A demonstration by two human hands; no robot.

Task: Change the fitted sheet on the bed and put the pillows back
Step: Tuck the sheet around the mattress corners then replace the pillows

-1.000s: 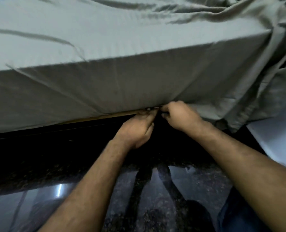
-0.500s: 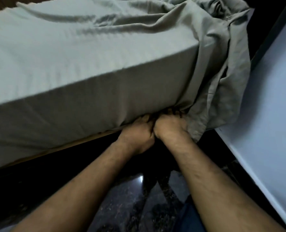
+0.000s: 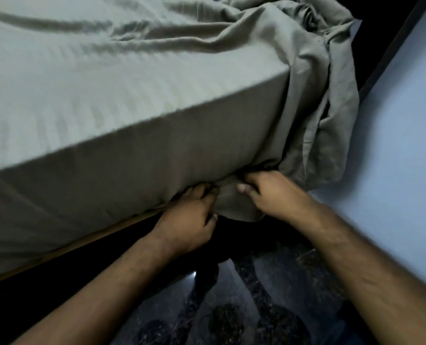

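At the mattress corner, both hands' fingers [image 3: 250, 189] pinch the sheet [image 3: 234, 202], bunched folds [image 3: 326, 115] beside.

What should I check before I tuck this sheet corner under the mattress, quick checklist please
1. Left hand grips the sheet edge at the mattress bottom: ok.
2. Right hand holds the hanging fold of the sheet: ok.
3. Side panel of the sheet pulled flat along the mattress: ok.
4. Corner fabric gathered neatly: not ok, it hangs loose and bunched past the corner.
5. Top surface smooth: not ok, wrinkles run toward the corner.
6. Space under the mattress free for tucking: cannot tell, it is dark there.
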